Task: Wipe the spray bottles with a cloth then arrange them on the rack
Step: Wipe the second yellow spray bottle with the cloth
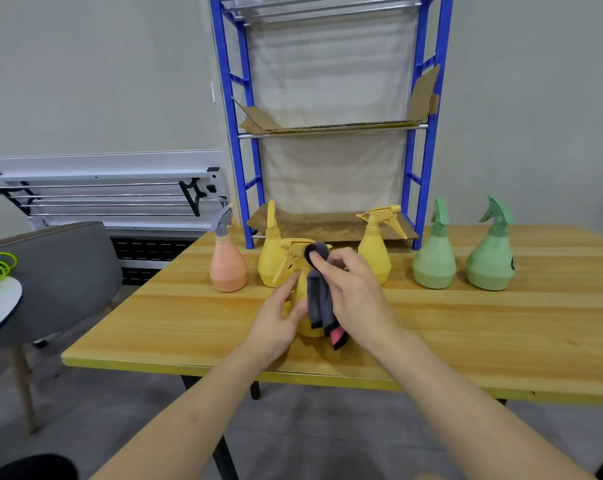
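Six spray bottles on wooden table [466,327]; left hand [279,323] grips yellow bottle [302,299], right hand [352,292] pinches grey cloth [319,299] against its sprayer head.

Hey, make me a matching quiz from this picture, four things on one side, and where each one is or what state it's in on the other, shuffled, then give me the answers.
Things:
1. grey cloth
2. peach spray bottle
3. cardboard sheet
4. held yellow spray bottle

Places or states:
A. leftmost in the row on the table
B. lying on the rack's middle shelf
C. steadied by the left hand
D. pinched in the right hand, pressed to a sprayer head

Pairs: 1-D, 2-A, 3-B, 4-C
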{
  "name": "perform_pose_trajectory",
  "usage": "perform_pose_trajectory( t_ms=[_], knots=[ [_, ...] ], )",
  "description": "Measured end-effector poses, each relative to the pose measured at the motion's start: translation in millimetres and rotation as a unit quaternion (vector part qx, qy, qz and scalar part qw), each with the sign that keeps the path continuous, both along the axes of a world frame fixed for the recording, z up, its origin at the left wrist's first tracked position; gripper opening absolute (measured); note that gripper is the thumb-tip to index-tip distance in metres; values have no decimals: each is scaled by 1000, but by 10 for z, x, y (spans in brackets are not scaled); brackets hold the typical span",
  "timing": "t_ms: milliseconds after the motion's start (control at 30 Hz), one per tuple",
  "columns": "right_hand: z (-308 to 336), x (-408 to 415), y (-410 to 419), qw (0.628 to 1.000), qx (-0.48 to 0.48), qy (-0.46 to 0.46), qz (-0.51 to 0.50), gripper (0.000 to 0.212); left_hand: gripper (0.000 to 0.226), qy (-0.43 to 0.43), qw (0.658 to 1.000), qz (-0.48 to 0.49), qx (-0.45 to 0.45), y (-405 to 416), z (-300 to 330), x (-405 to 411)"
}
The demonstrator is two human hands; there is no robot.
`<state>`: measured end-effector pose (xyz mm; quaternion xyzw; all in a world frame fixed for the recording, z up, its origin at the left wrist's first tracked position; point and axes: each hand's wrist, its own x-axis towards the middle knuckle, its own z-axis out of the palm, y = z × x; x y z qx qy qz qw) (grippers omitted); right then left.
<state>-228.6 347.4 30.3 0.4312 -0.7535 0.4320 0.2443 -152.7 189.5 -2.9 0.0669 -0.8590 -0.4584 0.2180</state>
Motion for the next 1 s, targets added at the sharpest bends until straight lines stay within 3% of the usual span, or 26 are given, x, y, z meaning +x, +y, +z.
perform_pose_trajectory(
  t_ms=[133,267,433,733,867,1000],
  knots=[
    [-189,9,23,1000,1,13,0,38,64,6,1000,-2,2,9,17,19],
    [-196,-18,117,999,-7,-45,-20,32,69,4,1000,-8,0,17,24,29],
    [25,99,45,996,-87,-19,-26,35,65,-2,1000,-7,-7,11,29,36],
    [-174,9,74,997,-23,-54,-45,32,76,4,1000,-12,2,30,35,37],
    [-4,148,69,994,-98,24,-42,32,62,-2,1000,-6,-7,7,19,23],
    [132,161,24,992,-80,96,-27,36,61,-3,1000,3,-15,-36,-6,4]
  ],
)
